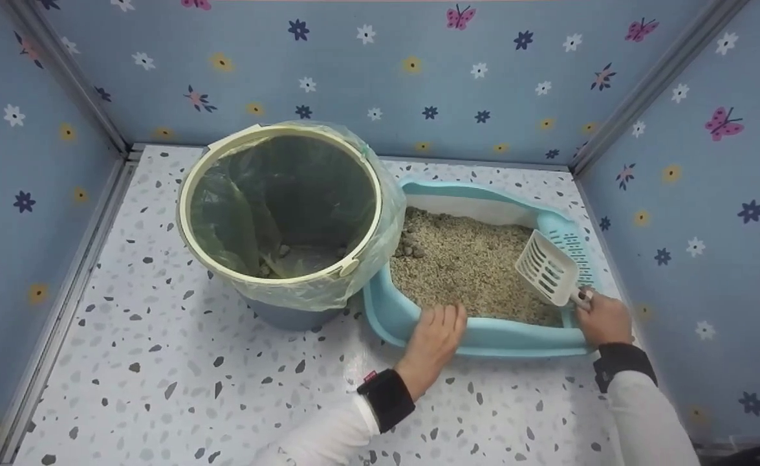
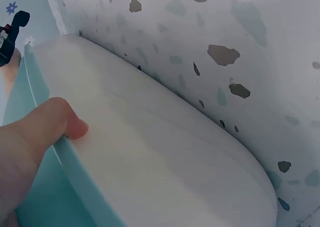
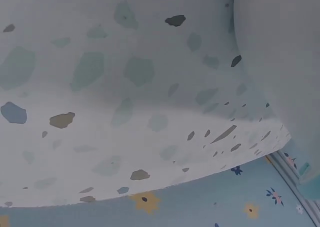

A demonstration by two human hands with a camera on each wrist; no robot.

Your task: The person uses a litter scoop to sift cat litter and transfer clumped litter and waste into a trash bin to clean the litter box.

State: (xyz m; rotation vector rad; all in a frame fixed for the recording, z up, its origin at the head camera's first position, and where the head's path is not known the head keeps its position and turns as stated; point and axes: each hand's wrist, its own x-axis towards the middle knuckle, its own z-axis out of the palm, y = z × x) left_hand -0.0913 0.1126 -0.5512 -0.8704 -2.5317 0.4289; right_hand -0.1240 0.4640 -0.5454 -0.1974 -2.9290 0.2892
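A blue litter box (image 1: 515, 340) filled with tan litter (image 1: 477, 265) stands on the speckled floor. My left hand (image 1: 433, 340) grips its near rim, fingers over the inside. In the left wrist view, the thumb of the left hand (image 2: 35, 142) lies against the pale outer wall of the litter box (image 2: 150, 152). My right hand (image 1: 606, 320) holds a white slotted litter scoop (image 1: 551, 268) by its handle at the near right corner. The scoop's head is over the litter, with no clumps visible on it. The right wrist view does not show the right hand.
Left of the litter box stands a bin (image 1: 289, 310) lined with a yellowish bag (image 1: 231, 226), a few bits at its bottom. Dark clumps (image 1: 411, 246) lie at the litter's left side. Flowered panels (image 1: 380, 77) enclose the floor at the back and sides.
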